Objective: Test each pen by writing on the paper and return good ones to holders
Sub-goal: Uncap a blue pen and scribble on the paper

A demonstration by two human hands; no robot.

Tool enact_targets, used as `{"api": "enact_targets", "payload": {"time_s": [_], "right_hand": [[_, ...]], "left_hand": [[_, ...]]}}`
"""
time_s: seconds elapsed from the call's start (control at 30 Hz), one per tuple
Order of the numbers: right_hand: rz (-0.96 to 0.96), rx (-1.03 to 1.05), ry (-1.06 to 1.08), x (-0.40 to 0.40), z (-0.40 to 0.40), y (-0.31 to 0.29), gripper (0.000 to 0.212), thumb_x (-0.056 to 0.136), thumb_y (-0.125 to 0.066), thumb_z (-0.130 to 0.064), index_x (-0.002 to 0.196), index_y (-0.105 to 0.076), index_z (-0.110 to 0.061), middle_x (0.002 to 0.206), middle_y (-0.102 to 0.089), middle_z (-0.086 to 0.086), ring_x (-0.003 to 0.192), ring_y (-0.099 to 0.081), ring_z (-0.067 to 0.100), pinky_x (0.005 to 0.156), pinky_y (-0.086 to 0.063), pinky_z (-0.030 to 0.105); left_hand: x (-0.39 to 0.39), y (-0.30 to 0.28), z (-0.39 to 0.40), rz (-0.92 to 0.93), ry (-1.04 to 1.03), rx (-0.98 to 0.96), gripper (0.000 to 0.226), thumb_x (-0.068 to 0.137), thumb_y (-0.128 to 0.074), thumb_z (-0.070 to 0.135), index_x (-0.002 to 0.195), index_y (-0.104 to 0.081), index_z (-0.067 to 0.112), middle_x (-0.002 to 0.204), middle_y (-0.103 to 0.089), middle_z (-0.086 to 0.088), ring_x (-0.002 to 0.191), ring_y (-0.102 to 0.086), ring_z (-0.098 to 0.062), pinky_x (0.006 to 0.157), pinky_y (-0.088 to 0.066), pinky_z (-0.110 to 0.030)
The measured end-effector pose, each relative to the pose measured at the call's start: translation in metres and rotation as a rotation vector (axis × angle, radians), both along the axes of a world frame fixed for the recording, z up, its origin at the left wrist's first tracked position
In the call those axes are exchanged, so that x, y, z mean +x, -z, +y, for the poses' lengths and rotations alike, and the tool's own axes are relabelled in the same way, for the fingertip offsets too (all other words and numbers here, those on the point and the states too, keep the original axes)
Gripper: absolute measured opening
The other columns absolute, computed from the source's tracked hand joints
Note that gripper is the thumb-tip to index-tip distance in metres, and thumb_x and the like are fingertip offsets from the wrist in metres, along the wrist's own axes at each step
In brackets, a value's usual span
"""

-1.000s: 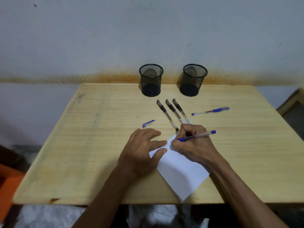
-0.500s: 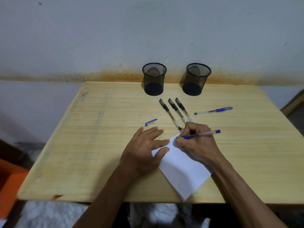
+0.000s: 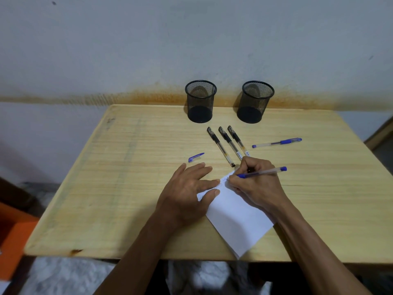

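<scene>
Wooden table (image 3: pixel 127 188). Two mesh holders: one (image 3: pixel 200 101) beyond left hand (image 3: pixel 187 194), other (image 3: pixel 255 102) beyond right hand (image 3: pixel 257 186). Three black pens (image 3: pixel 230 143) side by side just beyond right hand; their labels too small to read. Blue pen (image 3: pixel 276 142) farther right. Blue cap (image 3: pixel 195 157) just beyond left fingers. Left hand spread flat, pinning paper (image 3: pixel 238 222). Right hand grips second blue pen (image 3: pixel 262 172), tip on paper's far corner; faint scribbles there, illegible.
</scene>
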State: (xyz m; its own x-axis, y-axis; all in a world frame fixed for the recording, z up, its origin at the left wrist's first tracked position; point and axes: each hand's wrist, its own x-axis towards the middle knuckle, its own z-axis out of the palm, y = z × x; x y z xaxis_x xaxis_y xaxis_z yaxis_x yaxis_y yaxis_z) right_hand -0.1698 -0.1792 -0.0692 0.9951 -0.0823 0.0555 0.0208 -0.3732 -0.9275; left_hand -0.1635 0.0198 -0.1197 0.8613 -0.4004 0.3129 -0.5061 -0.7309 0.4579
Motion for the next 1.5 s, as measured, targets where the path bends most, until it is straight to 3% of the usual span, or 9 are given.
{"api": "enact_targets", "payload": {"time_s": [0.13,0.67,1.0,1.1,1.17,1.27,1.37,1.43,1.5], "right_hand": [[0.001,-0.019,0.008,0.000,-0.001,0.001,0.017,0.071,-0.075,0.013,0.069,-0.059,0.011,0.065,-0.065,0.027,0.051,-0.056,0.015,0.046,-0.049,0.026],[-0.014,-0.058,0.046,0.001,-0.002,0.004,0.018,0.069,-0.077,0.008,0.066,-0.060,0.005,0.057,-0.064,0.012,0.051,-0.055,0.005,0.047,-0.048,0.020],[-0.024,-0.086,0.060,0.000,-0.001,0.003,0.019,0.071,-0.076,0.005,0.065,-0.058,0.006,0.059,-0.062,0.018,0.052,-0.051,0.006,0.046,-0.043,0.017],[0.002,0.049,0.020,0.000,-0.001,-0.002,0.017,0.071,-0.072,0.015,0.066,-0.056,0.011,0.060,-0.058,0.029,0.050,-0.052,0.017,0.048,-0.046,0.027],[0.029,0.258,0.036,0.000,-0.002,-0.004,0.016,0.076,-0.065,0.022,0.070,-0.051,0.015,0.060,-0.055,0.034,0.051,-0.052,0.026,0.050,-0.046,0.036],[0.072,0.545,0.114,0.000,-0.006,-0.009,0.015,0.084,-0.061,0.022,0.075,-0.050,0.018,0.056,-0.055,0.026,0.047,-0.051,0.026,0.052,-0.045,0.035],[0.062,0.571,0.178,-0.009,-0.011,-0.016,0.012,0.086,-0.065,0.016,0.077,-0.060,0.010,0.055,-0.062,0.014,0.047,-0.057,0.017,0.050,-0.052,0.025],[0.034,0.576,0.194,-0.016,-0.014,-0.019,0.015,0.086,-0.070,0.011,0.076,-0.061,0.003,0.059,-0.064,0.013,0.049,-0.060,0.015,0.051,-0.053,0.023],[0.015,0.553,0.206,-0.025,-0.016,-0.021,0.018,0.084,-0.075,0.007,0.076,-0.062,-0.001,0.063,-0.067,0.012,0.053,-0.064,0.015,0.051,-0.053,0.023]], "left_hand": [[0.000,-0.002,0.000,0.028,0.001,0.007,0.044,0.088,-0.044,0.056,0.113,-0.074,0.035,0.138,-0.061,0.007,0.136,-0.046,-0.009,0.119,-0.026,-0.044],[-0.001,-0.008,-0.001,0.078,0.004,0.012,0.052,0.086,-0.037,0.060,0.118,-0.071,0.037,0.142,-0.056,0.010,0.140,-0.040,-0.006,0.121,-0.019,-0.040],[-0.001,-0.005,-0.001,0.036,-0.010,0.001,0.048,0.087,-0.041,0.058,0.117,-0.072,0.036,0.141,-0.058,0.009,0.139,-0.041,-0.005,0.121,-0.020,-0.039],[-0.002,-0.006,-0.001,0.058,-0.009,-0.011,0.049,0.086,-0.040,0.059,0.118,-0.070,0.038,0.142,-0.056,0.011,0.139,-0.039,-0.003,0.122,-0.018,-0.038],[-0.002,-0.008,-0.001,0.073,-0.006,-0.018,0.047,0.086,-0.042,0.059,0.118,-0.070,0.039,0.142,-0.056,0.013,0.139,-0.038,-0.002,0.122,-0.018,-0.038],[-0.003,-0.010,-0.001,0.032,-0.006,-0.052,0.035,0.088,-0.057,0.051,0.114,-0.073,0.035,0.134,-0.063,0.010,0.133,-0.046,-0.004,0.118,-0.028,-0.041],[-0.004,-0.013,-0.001,-0.046,-0.078,-0.264,0.027,0.087,-0.069,0.036,0.108,-0.077,0.022,0.111,-0.071,0.008,0.111,-0.062,-0.010,0.096,-0.050,-0.043],[-0.001,-0.019,-0.002,-0.066,-0.222,-0.387,0.023,0.088,-0.069,0.031,0.106,-0.075,0.018,0.104,-0.068,0.009,0.105,-0.062,-0.013,0.088,-0.054,-0.042],[0.006,-0.025,-0.004,-0.084,-0.370,-0.318,0.023,0.091,-0.066,0.032,0.110,-0.072,0.020,0.106,-0.065,0.008,0.107,-0.056,-0.014,0.089,-0.051,-0.044]]}}
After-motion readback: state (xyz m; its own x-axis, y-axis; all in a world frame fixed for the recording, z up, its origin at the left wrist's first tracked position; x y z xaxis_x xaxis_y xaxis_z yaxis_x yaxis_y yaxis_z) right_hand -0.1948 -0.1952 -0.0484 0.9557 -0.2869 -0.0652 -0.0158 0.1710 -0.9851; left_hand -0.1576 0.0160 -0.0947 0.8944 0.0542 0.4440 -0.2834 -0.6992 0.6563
